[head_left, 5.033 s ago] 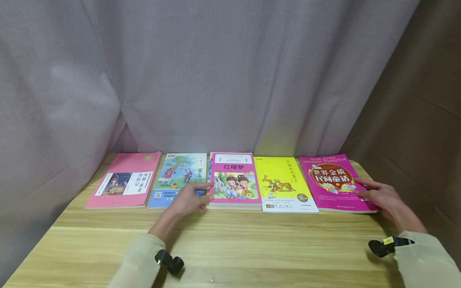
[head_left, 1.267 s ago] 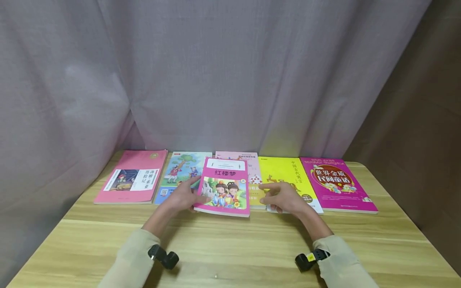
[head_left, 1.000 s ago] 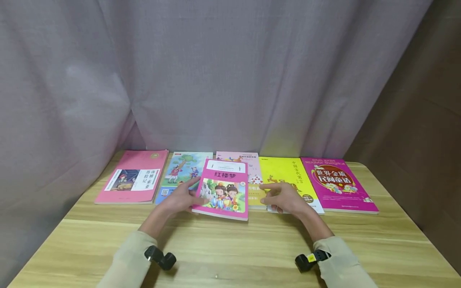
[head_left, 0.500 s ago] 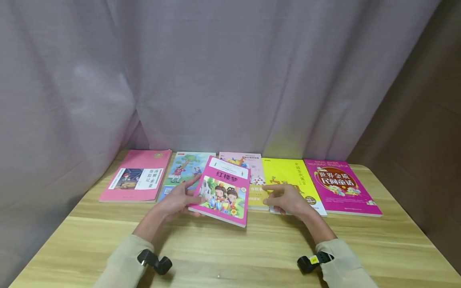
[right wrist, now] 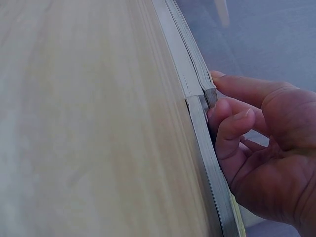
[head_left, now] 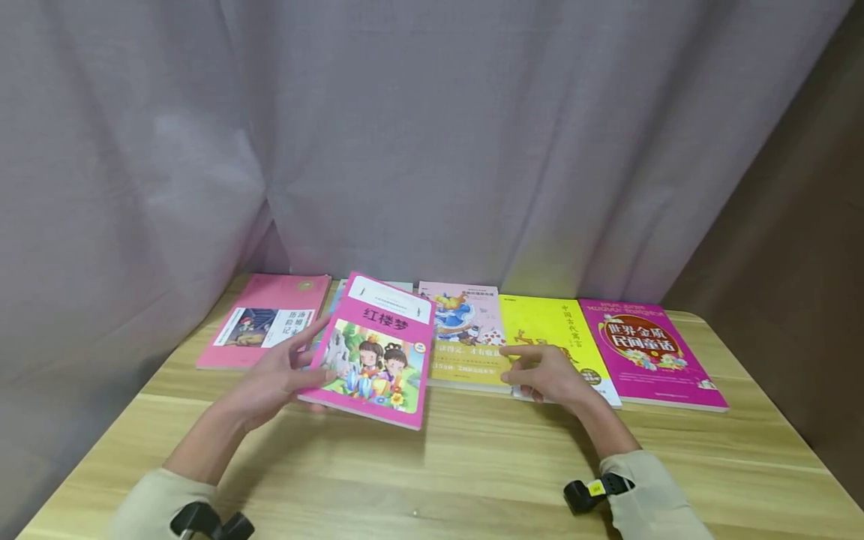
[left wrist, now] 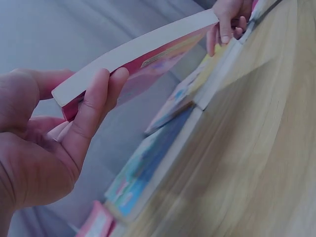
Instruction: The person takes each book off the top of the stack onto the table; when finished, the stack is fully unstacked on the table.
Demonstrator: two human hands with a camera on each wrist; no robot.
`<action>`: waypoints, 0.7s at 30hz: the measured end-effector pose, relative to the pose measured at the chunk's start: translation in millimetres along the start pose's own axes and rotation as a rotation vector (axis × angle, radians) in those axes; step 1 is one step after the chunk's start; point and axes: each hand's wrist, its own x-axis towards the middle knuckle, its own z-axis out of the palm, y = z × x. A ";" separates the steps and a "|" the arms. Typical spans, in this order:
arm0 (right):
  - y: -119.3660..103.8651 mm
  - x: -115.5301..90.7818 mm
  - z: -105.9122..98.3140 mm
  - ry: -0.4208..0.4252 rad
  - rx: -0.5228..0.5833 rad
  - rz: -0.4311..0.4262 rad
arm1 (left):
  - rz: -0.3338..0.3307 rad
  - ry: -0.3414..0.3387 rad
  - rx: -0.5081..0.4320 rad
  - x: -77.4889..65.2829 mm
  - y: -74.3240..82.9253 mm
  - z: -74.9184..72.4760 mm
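Observation:
My left hand grips a pink storybook by its left edge, thumb on the cover and fingers beneath. The book is off the table, tilted; the left wrist view shows its pale page edge. Under its right side shows a light pink and yellow book lying flat. My right hand rests at that book's lower right corner, over the yellow book. In the right wrist view its index fingertip touches the book corner, while the other fingers curl loosely.
A magenta book lies flat at the right end of the row. At the left end lies a pink book. Mostly hidden in the head view, a blue book lies between. Grey curtain hangs behind the wooden table.
The right hand moved from the magenta book to the middle book's corner. My left hand took the pink storybook off the light pink book, lifting, tilting and carrying it left.

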 end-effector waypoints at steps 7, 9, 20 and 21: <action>1.3 -1.3 -1.3 -0.001 0.003 0.020 | 0.023 0.001 0.033 -42.3 6.4 -31.8; 1.6 -1.1 -1.6 0.002 0.001 0.021 | 0.026 -0.001 0.027 -53.7 4.3 -42.9; -0.5 -0.7 -2.4 0.005 0.000 0.027 | -0.029 -0.093 -0.053 -120.9 -34.6 -113.4; -0.3 -0.8 -2.6 0.007 0.001 0.026 | -0.044 -0.100 -0.054 -126.2 -37.9 -118.8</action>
